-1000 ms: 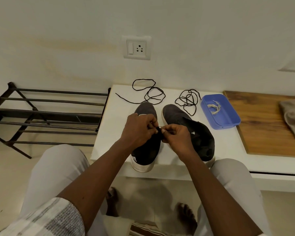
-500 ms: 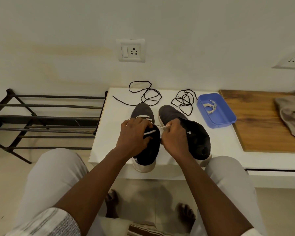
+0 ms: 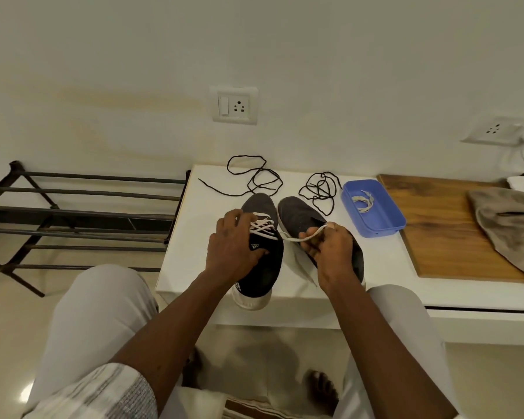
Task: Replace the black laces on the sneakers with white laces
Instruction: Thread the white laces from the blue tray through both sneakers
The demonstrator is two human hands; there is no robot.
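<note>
Two sneakers stand side by side, toes toward the wall, near the front edge of the white tabletop [image 3: 194,237]. The left sneaker [image 3: 270,267] carries a white lace [image 3: 265,227] criss-crossed over its front eyelets. The left hand [image 3: 233,252] grips this shoe from its outer side, fingers curled over the top and thumb by the tongue. One strand of the lace runs sideways to the right hand [image 3: 330,249], which pinches it above the right sneaker [image 3: 300,216] and hides that shoe's opening; whether any lace sits in it cannot be told. The hands are apart.

Behind the toes lie two loose black laces, one [image 3: 254,179] to the left and one [image 3: 319,192] tangled to the right. Just beside the latter, a blue tray [image 3: 384,220] holds a second white lace [image 3: 364,201]. A wooden board [image 3: 445,237] further right bears a brownish cloth [image 3: 508,219], cut off at the frame edge. A dark metal rack [image 3: 73,213] stands left of the tabletop, and two wall sockets [image 3: 235,104] [image 3: 493,130] show above.
</note>
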